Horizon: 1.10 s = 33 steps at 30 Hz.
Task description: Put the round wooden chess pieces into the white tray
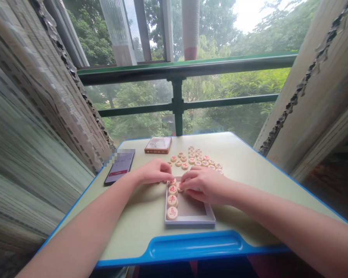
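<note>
Window-side, on a blue-rimmed desk (139,226), the right hand (204,186) pinches a chess piece (180,188) over the far end of the shallow box (191,221). The left hand (155,172) curls beside it, grip hidden. A slipping finger could knock the seated row (172,201) askew.

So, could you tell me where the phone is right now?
In the head view the phone lies on the table near its left edge, just left of the left hand.
</note>
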Motion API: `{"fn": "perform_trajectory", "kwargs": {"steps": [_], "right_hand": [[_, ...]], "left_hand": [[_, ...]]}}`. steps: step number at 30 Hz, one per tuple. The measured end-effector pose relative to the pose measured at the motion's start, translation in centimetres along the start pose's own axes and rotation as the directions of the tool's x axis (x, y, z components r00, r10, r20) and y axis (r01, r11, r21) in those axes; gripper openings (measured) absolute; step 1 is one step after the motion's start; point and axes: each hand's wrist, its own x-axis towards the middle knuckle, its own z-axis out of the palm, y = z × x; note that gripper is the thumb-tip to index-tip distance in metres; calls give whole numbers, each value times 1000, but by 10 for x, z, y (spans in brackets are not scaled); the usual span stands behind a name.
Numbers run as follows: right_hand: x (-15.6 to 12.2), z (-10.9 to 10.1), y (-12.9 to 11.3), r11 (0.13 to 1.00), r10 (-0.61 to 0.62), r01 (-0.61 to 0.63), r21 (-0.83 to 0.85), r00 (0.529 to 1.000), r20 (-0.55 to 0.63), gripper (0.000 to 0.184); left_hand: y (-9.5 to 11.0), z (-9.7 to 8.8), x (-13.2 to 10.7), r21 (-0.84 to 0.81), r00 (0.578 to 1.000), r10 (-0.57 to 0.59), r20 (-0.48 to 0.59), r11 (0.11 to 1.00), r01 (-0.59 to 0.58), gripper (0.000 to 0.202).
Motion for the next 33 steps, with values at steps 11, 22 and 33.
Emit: {"fn": "perform_trajectory", "kwargs": {"steps": [11,22,33], "right_hand": [[3,3,1,999,49,-49,-12,999,10,18],[8,12,-3,990,132,-134,-38,989,-60,16],[9,11,-5,978,197,-200,-65,979,-51,15]], "left_hand": [[1,-2,0,26,1000,2,12,1000,-3,31],[-2,-1,2,-1,1000,-3,16,1000,3,30],[-7,-2,2,-11,1000,3,14,1000,-3,32]]}}
